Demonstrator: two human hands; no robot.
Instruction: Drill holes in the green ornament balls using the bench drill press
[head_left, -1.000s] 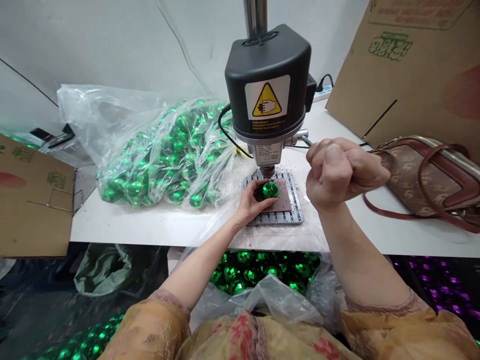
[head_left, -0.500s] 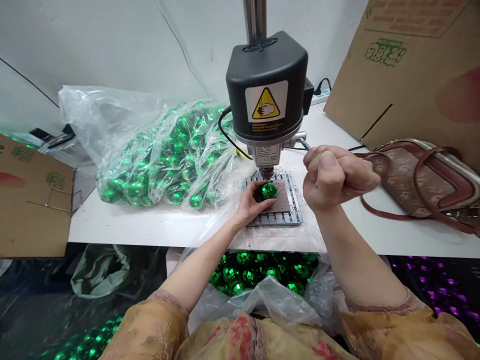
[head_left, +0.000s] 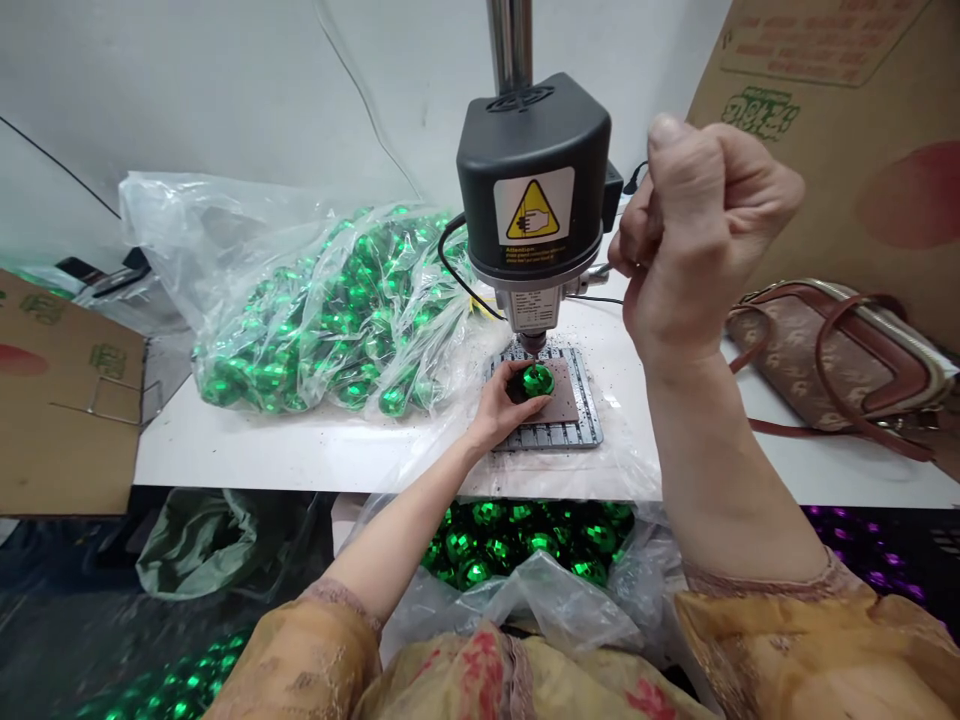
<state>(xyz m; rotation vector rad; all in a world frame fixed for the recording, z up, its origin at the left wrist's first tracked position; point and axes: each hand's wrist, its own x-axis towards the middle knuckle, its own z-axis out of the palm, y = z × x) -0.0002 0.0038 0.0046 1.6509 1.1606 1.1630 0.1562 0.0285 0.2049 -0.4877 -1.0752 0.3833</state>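
My left hand (head_left: 502, 408) is closed around a shiny green faceted ball (head_left: 538, 381), its thumb and fingers at the ball's left side. The ball sits on a brown board (head_left: 564, 400) over the slotted metal base (head_left: 590, 425) of a drill press (head_left: 534, 180). The drill's chuck is right above the ball, with the bit at its top; whether the bit is inside it I cannot tell. Raised at the right of the drill head, my right hand (head_left: 694, 225) is a fist around the feed lever (head_left: 598, 274), whose end is hidden in the fingers.
A clear plastic bag (head_left: 330, 310) full of green balls lies on the white table (head_left: 247, 450), left of the drill. Below the table edge is an open plastic-lined container with more green balls (head_left: 525, 545). A handbag (head_left: 847, 350) and cardboard box (head_left: 840, 150) stand right; another box (head_left: 67, 400) left.
My right hand has risen and swung up on the lever, coming closer to the camera. My left hand and the green ball stay under the drill.
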